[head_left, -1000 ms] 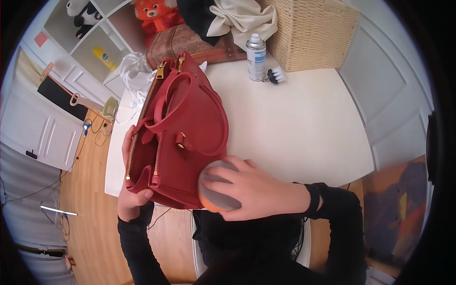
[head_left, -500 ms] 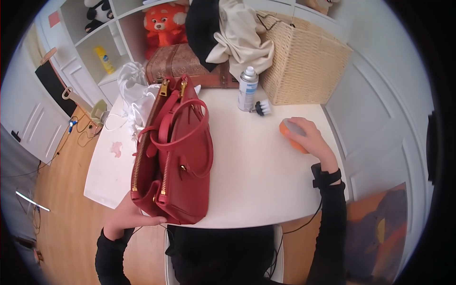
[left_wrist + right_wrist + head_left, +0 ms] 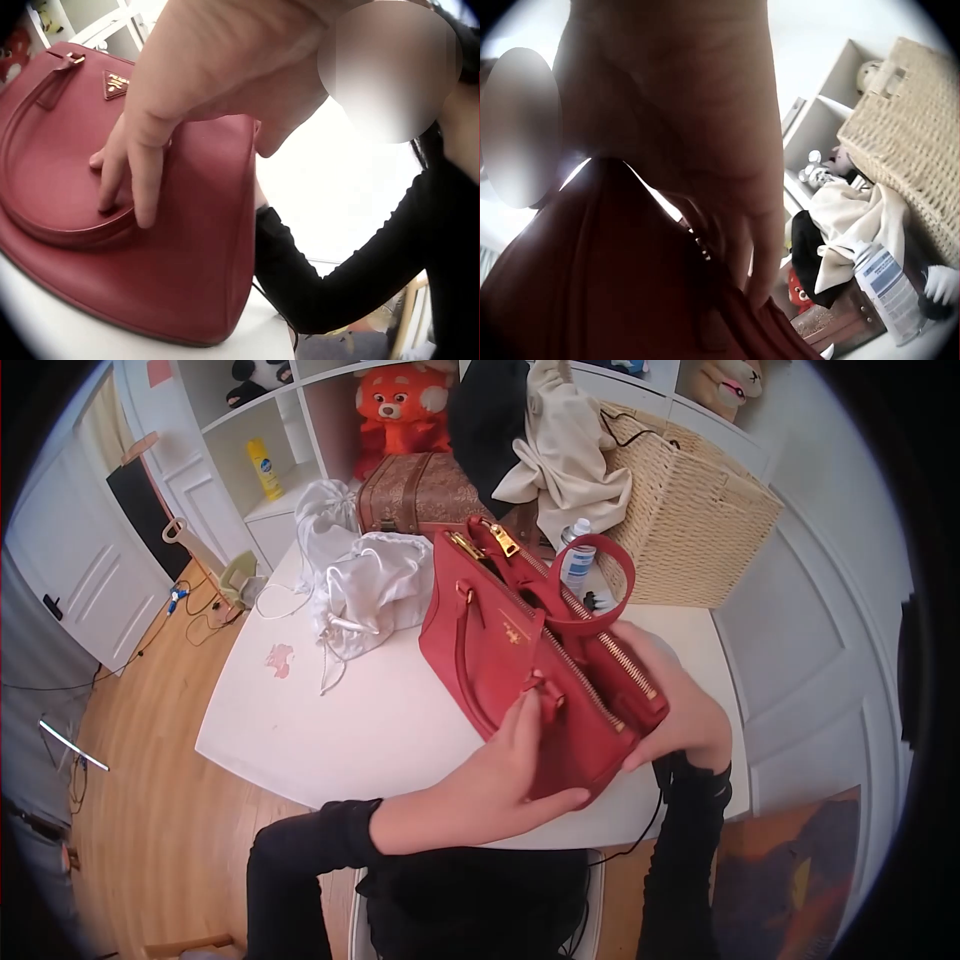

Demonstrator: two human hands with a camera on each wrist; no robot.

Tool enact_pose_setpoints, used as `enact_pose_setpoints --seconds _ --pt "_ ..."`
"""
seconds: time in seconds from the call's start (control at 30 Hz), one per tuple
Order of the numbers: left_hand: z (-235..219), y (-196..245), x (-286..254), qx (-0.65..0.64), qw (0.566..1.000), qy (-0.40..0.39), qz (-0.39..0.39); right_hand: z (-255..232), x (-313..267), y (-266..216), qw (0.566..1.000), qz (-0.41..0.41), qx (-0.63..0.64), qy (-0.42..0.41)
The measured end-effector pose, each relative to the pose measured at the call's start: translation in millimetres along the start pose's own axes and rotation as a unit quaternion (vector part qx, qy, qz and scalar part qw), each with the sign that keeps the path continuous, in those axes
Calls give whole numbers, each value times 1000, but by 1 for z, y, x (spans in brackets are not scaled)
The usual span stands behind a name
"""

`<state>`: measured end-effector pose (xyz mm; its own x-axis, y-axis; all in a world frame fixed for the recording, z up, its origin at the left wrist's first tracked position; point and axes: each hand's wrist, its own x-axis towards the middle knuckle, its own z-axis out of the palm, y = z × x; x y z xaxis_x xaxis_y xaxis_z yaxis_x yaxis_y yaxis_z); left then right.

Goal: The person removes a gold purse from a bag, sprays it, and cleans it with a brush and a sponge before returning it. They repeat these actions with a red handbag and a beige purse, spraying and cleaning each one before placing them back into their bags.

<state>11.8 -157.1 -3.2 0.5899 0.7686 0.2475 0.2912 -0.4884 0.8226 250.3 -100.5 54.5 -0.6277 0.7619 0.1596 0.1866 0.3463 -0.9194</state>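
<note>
A red handbag [image 3: 500, 670] with gold zippers and two looped handles stands at a slant on the white table, its top gaping. My left hand [image 3: 480, 785] lies against its front face, fingers extended near the foot of a handle. In the left wrist view those straight fingers touch the red leather [image 3: 195, 247] inside the handle's loop, below a small triangular badge [image 3: 115, 85]. Around the bag's right end, my right hand [image 3: 690, 705] grips with the thumb on the near side and fingers along the far side. The bag hides most of the far side's table surface.
White satin drawstring cloth [image 3: 375, 585] lies left of the bag. Behind it stand a spray can [image 3: 577, 560], a white-bristled brush [image 3: 939, 283], a wicker basket [image 3: 690, 520] and a brown patterned case [image 3: 410, 495]. Cream fabric [image 3: 570, 470] drapes between case and basket.
My right hand has let go of the orange-and-grey sponge, now out of sight, and taken hold of the bag. The bag has turned and shifted right; my left hand has moved to its front.
</note>
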Motion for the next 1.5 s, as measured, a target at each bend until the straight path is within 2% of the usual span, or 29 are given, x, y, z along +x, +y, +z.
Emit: enact_pose_setpoints --seconds 0.1,0.13,0.17,0.23,0.27,0.3,0.33,0.37,0.4,0.47,0.5,0.57,0.6,0.67,0.77,0.83,0.9,0.93,1.03,1.07,1.17,1.2,1.33,1.43,1.5 --pt "0 -9 16 53 998 -1 17 -18 -3 15 995 -76 -19 58" --pt "-5 -15 21 53 998 1 21 -23 -5 8 987 -95 -98 84" --pt "-13 -19 26 55 998 0 34 -18 -4 10 978 -93 -107 155" --pt "-41 -32 32 63 996 -6 69 -1 -6 23 943 -88 -126 297" --pt "-59 -41 31 73 993 -14 93 -1 -5 34 908 -148 -260 294" --pt "-73 -50 26 92 988 94 84 6 -5 35 916 -130 -196 325" --pt "-92 -67 23 164 959 205 108 18 -5 36 919 -111 -127 355" --pt "-114 -78 19 222 929 278 99 27 -7 39 918 -90 -56 382" --pt "-140 -97 13 241 906 338 79 30 -10 42 931 -81 -25 355" --pt "-186 -145 -6 229 881 409 -65 39 -8 39 928 -75 40 362" --pt "-209 -179 -21 259 864 410 -134 41 -8 38 925 -73 69 365" --pt "-233 -232 -36 111 866 431 -226 38 -14 39 938 -40 75 336" --pt "-233 -227 -33 50 891 366 -266 35 -17 40 944 -25 78 321" --pt "-224 -209 -22 -74 911 226 -338 33 -19 45 947 -28 69 313" --pt "-200 -189 21 -95 964 151 -197 35 -20 44 938 1 43 343" --pt "-181 -207 58 -15 951 163 -263 34 -18 40 927 14 39 373" --pt "-155 -196 84 -30 966 125 -225 33 -17 37 915 10 55 401" --pt "-143 -192 93 24 978 153 -141 31 -16 37 910 -1 60 411" --pt "-138 -194 98 70 960 237 -132 24 -9 44 893 -36 71 442" --pt "-142 -189 93 34 953 235 -189 23 -8 47 889 -42 74 450" --pt "-160 -191 70 109 938 256 -208 23 -6 54 881 -55 85 463" --pt "-168 -196 56 66 944 275 -172 23 -5 55 878 -60 90 467" --pt "-201 -181 11 -29 932 311 -181 27 -1 54 870 -63 111 476" --pt "-213 -180 -6 -55 908 374 -181 21 1 58 861 -86 140 481" --pt "-218 -181 -14 -60 895 379 -226 21 1 58 845 -89 166 500"
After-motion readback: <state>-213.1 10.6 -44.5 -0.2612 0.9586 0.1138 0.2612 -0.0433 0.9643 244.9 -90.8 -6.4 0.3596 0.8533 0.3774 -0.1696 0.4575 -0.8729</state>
